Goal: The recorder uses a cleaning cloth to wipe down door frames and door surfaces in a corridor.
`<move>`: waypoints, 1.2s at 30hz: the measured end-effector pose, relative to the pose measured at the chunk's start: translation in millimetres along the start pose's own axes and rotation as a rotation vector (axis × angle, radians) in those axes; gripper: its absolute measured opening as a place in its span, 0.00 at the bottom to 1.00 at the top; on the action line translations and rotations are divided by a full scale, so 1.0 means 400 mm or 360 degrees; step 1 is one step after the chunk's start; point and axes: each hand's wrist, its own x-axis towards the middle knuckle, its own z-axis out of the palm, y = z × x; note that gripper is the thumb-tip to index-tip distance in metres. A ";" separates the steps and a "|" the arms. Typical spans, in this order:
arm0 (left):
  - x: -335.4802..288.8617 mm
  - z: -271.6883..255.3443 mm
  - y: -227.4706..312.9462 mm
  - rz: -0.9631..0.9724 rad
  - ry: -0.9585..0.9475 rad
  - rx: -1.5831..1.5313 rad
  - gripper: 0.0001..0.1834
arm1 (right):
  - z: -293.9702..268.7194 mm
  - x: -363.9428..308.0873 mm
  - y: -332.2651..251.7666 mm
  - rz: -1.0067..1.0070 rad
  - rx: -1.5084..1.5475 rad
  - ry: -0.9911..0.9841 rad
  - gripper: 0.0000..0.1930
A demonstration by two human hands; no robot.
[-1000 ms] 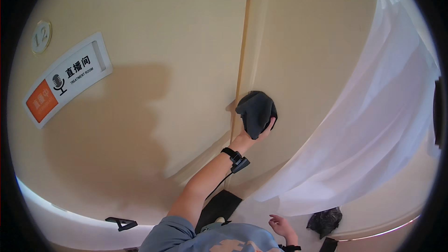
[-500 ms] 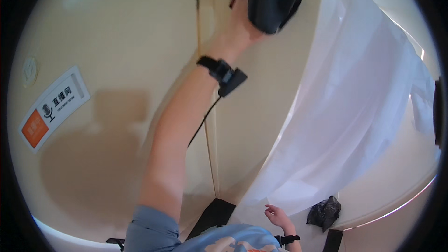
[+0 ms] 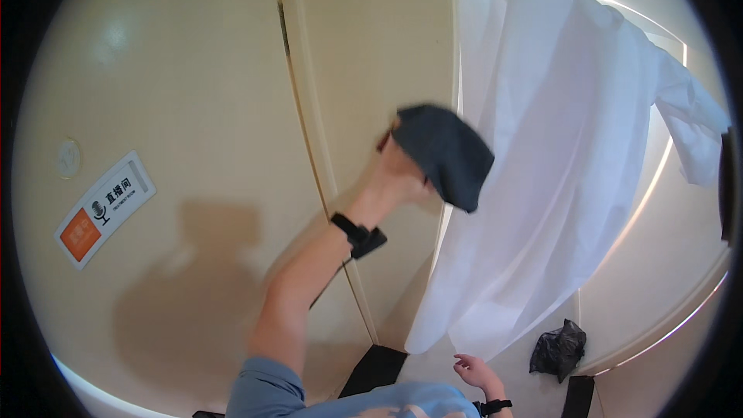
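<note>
My left hand (image 3: 398,176) is raised on my stretched-out arm, its fingers wrapped round a dark grey cloth (image 3: 450,156). Part of the cloth hangs over the fingers and hides them. Behind it is the cream door frame (image 3: 379,54); whether the cloth touches that surface I cannot tell. Low down by my body, my right hand (image 3: 475,371) hangs beneath the curtain's lower end, its fingers loosely apart and nothing in them. Both wrists wear black bands with small devices.
A white curtain (image 3: 549,147) drapes down on the right, close to the cloth. The cream door (image 3: 193,93) on the left bears a white-and-orange sign (image 3: 105,209) and a small round plate (image 3: 70,159). A black plastic bag (image 3: 557,350) lies on the floor.
My left hand has come down from the top with the cloth, to about mid-height. The view has shifted, with more of the curtain's top showing. My right hand stays low.
</note>
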 end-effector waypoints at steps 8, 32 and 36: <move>-0.044 0.007 0.062 -0.0094 0.0094 -0.0105 0.27 | 0.000 -0.032 0.062 -0.0009 0.0023 -0.0014 0.26; 0.520 -0.168 -0.065 0.0098 0.0411 0.0462 0.27 | -0.266 -0.036 -0.481 -0.1060 -0.0037 0.0060 0.20; 0.468 -0.172 -0.046 0.0297 0.0645 0.0389 0.19 | -0.412 -0.010 -0.853 -0.1814 -0.0042 0.0682 0.18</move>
